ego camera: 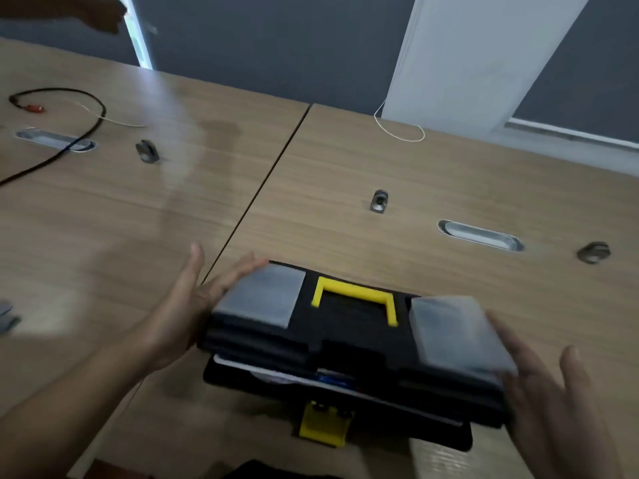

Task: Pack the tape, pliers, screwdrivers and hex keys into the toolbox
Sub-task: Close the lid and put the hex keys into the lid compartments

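Observation:
The black toolbox (345, 337) with a yellow handle (356, 295) sits on the wooden table (345, 202) near its front edge. Its lid is down but slightly ajar at the front, and white and blue contents (332, 378) show through the gap. The yellow latch (321, 426) hangs loose at the front. My left hand (193, 299) lies flat against the lid's left end with straight fingers. My right hand (553, 392) is at the lid's right end, fingers spread. The tape, pliers, screwdrivers and hex keys are not visible.
A black cable (69, 133) runs into a metal grommet (55, 140) at far left; a second grommet (480, 235) is at right. Small metal parts (148, 152) (379, 201) (593, 252) lie on the table. A white string (397, 131) hangs at the back. Another person's hand (96, 12) shows top left.

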Motion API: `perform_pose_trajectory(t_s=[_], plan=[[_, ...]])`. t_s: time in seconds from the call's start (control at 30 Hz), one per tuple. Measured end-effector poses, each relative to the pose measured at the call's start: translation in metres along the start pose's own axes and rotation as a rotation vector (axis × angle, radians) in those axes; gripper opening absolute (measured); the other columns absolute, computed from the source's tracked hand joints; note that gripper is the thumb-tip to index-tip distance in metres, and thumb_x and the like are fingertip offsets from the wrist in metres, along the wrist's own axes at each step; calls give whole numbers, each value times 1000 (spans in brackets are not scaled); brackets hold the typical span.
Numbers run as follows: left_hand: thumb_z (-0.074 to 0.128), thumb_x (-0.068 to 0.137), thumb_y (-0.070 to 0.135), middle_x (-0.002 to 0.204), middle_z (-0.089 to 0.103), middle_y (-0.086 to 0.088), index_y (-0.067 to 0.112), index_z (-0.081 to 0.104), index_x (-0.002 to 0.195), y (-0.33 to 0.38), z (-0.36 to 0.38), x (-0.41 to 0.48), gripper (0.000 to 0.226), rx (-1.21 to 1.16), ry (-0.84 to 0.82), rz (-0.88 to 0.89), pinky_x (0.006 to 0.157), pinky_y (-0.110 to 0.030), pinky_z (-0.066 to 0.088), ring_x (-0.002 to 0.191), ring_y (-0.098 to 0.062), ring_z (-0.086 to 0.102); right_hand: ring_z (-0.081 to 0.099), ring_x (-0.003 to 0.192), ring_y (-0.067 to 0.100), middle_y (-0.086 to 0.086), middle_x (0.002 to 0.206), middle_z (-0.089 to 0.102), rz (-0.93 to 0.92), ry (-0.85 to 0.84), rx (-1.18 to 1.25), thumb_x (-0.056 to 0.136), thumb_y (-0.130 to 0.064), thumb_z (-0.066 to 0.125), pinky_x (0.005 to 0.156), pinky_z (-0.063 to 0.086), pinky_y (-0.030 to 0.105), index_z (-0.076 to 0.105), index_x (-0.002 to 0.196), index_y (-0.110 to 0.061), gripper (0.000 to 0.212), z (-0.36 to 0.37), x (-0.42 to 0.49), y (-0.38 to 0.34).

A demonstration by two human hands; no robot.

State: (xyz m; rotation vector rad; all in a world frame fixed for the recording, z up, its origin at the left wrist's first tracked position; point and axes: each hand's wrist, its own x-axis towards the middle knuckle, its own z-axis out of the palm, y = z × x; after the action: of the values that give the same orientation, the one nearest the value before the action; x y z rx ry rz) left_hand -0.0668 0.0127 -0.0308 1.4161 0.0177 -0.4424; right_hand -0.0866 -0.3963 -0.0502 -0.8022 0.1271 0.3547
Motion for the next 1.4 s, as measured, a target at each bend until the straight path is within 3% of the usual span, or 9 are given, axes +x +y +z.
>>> perform_pose_trajectory(t_s=[0.07, 0.13, 0.2, 0.37, 0.67, 0.8, 0.93, 1.1, 1.4], plan=[[38, 28, 102, 152, 19, 27, 46, 47, 133, -4, 7, -4, 120, 218, 51, -29, 121, -39, 8, 146, -6, 14, -26, 134, 12, -11, 149, -20, 60, 103, 33, 95, -62, 14, 117, -5, 31, -16, 145, -28, 67, -8, -11, 16], [42, 24, 102, 153, -4, 20, 68, 32, 128, -9, 10, -8, 110, 589, 53, 18, 121, -45, 0, 148, -17, -8, 23, 139, 10, -7, 150, 31, 50, 167, -211, 93, -56, 30, 112, 27, 24, 13, 149, -25, 67, 8, -1, 28], [45, 51, 95, 156, -21, 16, 59, 9, 140, -24, 7, -16, 103, 1119, -53, 171, 119, -48, -10, 144, -15, -26, 72, 82, 8, -4, 89, 77, 41, 216, -458, 85, -53, 49, 64, 59, 21, 52, 124, -14, 55, -8, 6, 31], [71, 56, 67, 160, 10, -12, 17, 12, 151, -42, 31, -25, 123, 1827, 37, 487, 114, -56, 6, 147, -37, 2, 34, 133, -4, -27, 146, 36, -161, 177, -1111, 80, -42, 53, 106, 34, 30, 33, 138, -49, 61, 4, -27, 40], [48, 92, 6, 145, 45, -16, 13, 34, 145, -97, 83, -7, 55, 1826, 168, 1034, 112, -49, 27, 135, -32, 42, 56, 117, 3, -10, 137, 53, -116, 143, -961, 57, -61, 77, 83, 53, 14, 43, 133, -38, 86, 11, -33, 29], [58, 90, 27, 145, 44, -16, 12, 39, 143, -90, 70, -8, 58, 1744, 89, 1038, 112, -43, 32, 136, -30, 40, 61, 108, 4, -5, 129, 59, -126, 215, -871, 36, -67, 83, 69, 53, 10, 50, 122, -43, 96, 26, -31, 22], [58, 88, 52, 141, 51, -11, 9, 51, 135, -80, 68, -11, 64, 1574, 35, 1009, 106, -41, 44, 134, -23, 44, 59, 111, 7, -3, 133, 57, -145, 264, -824, 60, -43, 78, 76, 51, 20, 43, 128, -44, 77, 29, -33, 25], [62, 88, 49, 135, 57, -4, 16, 60, 127, -85, 76, -9, 52, 1479, 144, 1025, 97, -39, 51, 128, -17, 51, 61, 101, -7, -11, 136, 48, -109, 275, -869, 37, -66, 82, 84, 46, 24, 27, 143, -37, 123, 32, -36, 29], [63, 89, 44, 135, 56, -7, 17, 60, 127, -91, 75, -9, 47, 1544, 169, 1102, 98, -41, 50, 128, -21, 51, 61, 109, 9, -11, 121, 61, -154, 225, -935, 65, -51, 73, 74, 56, 19, 45, 131, -40, 73, 40, -38, 30]])
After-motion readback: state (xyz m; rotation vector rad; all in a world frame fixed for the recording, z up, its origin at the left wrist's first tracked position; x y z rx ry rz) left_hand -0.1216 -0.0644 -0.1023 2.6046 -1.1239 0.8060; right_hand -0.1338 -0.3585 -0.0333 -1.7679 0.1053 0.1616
